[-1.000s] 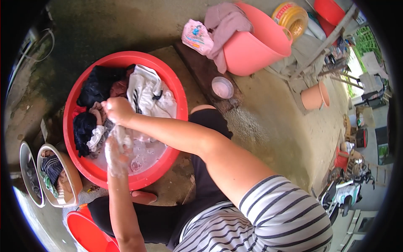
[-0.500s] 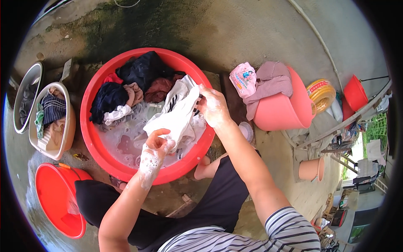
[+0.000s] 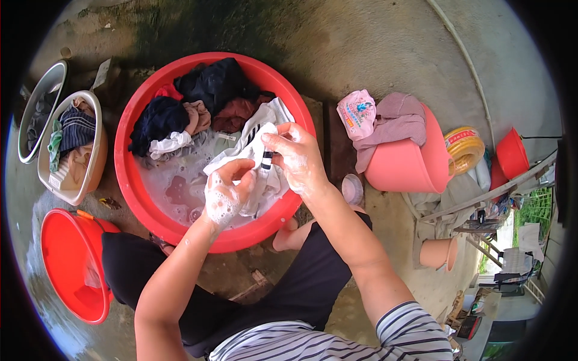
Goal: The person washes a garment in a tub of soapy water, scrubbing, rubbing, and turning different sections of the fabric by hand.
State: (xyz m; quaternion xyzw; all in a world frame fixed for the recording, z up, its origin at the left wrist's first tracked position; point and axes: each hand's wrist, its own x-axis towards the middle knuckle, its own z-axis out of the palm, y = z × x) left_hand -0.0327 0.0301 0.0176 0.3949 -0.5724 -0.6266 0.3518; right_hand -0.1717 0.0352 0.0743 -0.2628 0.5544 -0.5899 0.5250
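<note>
A white garment with black stripes (image 3: 256,171) is stretched between my two soapy hands, over the right side of a large red tub (image 3: 124,180). My left hand (image 3: 226,191) pinches its lower left part, thumb and fingers bent together. Higher up and to the right, my right hand (image 3: 296,155) grips the cloth near the black stripes. Part of the garment drapes down into the tub. Foamy water (image 3: 177,189) lies below, with dark clothes (image 3: 214,87), a maroon cloth (image 3: 236,114) and a small white cloth (image 3: 171,144) heaped at the far and left sides.
A beige basin of clothes (image 3: 43,171) and a grey basin (image 3: 27,114) stand at the left, above a red bucket (image 3: 51,265). Right of the tub are a pink bucket (image 3: 400,165) with a mauve cloth (image 3: 397,123), a pink packet (image 3: 356,114) and a small bowl (image 3: 352,189).
My hands have come closer together on the white garment, bunching it between them. My right hand has moved slightly down, and the fingers now curl more over the cloth.
</note>
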